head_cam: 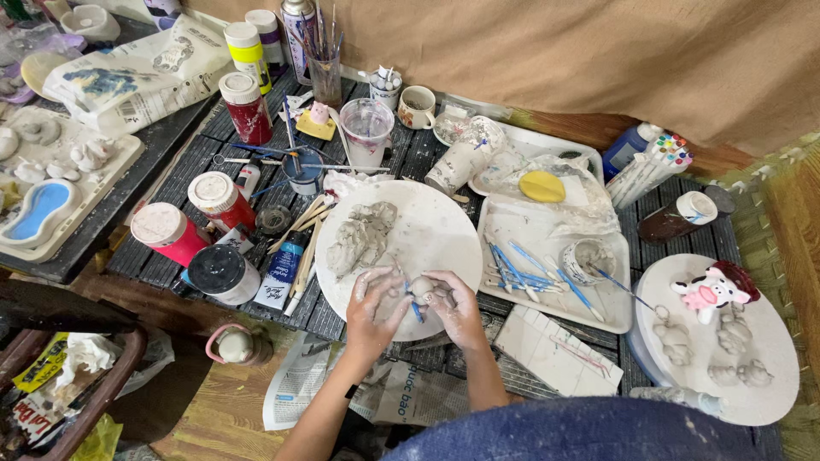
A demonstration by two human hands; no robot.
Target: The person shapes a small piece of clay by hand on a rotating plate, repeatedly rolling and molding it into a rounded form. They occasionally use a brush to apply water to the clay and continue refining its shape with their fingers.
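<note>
Small clay ball (421,286) held between fingertips of both hands, just above near edge of round white board (444,230). Left hand (378,300) curled around ball's left side; right hand (453,300) closed on right side, blue modelling tool (413,306) apparently pinched under its fingers, grip partly hidden. Ball rounded but plain: no features cut yet. Grey clay lump (360,237) lying beyond left fingers, largely unused. Finished small figures (726,346) resting on second board (769,376), well right of right fingers. Shaping judged at early stage.
</note>
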